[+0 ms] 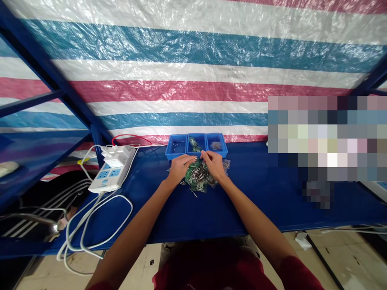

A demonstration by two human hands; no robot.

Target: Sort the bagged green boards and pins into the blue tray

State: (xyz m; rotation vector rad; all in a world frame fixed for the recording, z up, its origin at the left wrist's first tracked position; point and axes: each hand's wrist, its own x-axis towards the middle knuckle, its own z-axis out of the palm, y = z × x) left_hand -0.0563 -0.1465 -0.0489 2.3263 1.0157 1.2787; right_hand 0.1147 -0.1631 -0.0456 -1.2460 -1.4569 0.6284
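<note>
A loose pile (198, 175) of small metal pin-like pieces, mixed with green pieces and clear plastic bits, lies on the blue table. Over its left side is my left hand (179, 166), fingers drawn together and pointing right; the thumb is mostly hidden. My right hand (213, 162) is pinched at the pile's far right side, close to the left fingertips. Whatever sits in either hand is too small to make out. Just behind them stands a blue three-compartment bin (186, 156). A few thin pieces lie in its left compartment, green pieces in the middle, small clear-looking pieces on the right.
A white power strip (104, 183) with plugged-in adapters stands on the left, its white cables (129, 201) looping over the table edge. A blue metal frame (77, 110) rises beside it. Striped plastic sheeting (181, 72) hangs behind. A blurred-out area covers the right.
</note>
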